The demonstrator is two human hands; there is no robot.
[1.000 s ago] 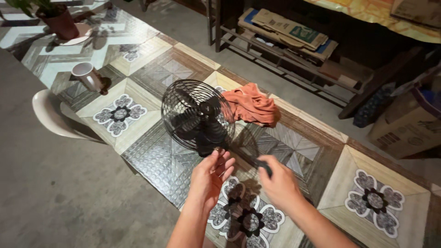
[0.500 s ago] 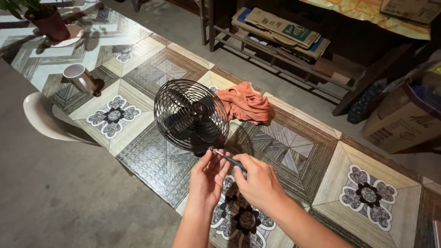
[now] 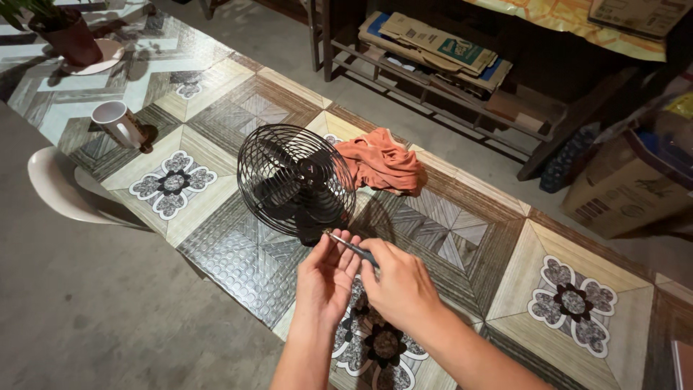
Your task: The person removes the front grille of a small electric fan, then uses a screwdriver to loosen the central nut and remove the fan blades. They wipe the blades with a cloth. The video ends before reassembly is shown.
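Note:
A small black fan point(image 3: 296, 180) with a round wire cage stands on the patterned table point(image 3: 462, 238). My right hand point(image 3: 401, 289) grips a screwdriver point(image 3: 352, 247) by its dark handle. Its metal tip points at the bottom edge of the fan's cage. My left hand point(image 3: 325, 278) sits beside it, fingertips pinched at the tip of the screwdriver just below the cage. Whatever small part sits at the tip is too small to make out.
An orange cloth point(image 3: 379, 165) lies crumpled behind the fan. A white mug point(image 3: 115, 123) and a potted plant point(image 3: 68, 32) stand at the table's far left. A white chair point(image 3: 61, 191) is tucked at the left edge. Shelves with cardboard point(image 3: 440, 50) and a box point(image 3: 628, 188) stand beyond.
My right hand has swung in from the right and brought the screwdriver's tip to the bottom of the fan's cage, where my left fingers meet it. The view has shifted slightly.

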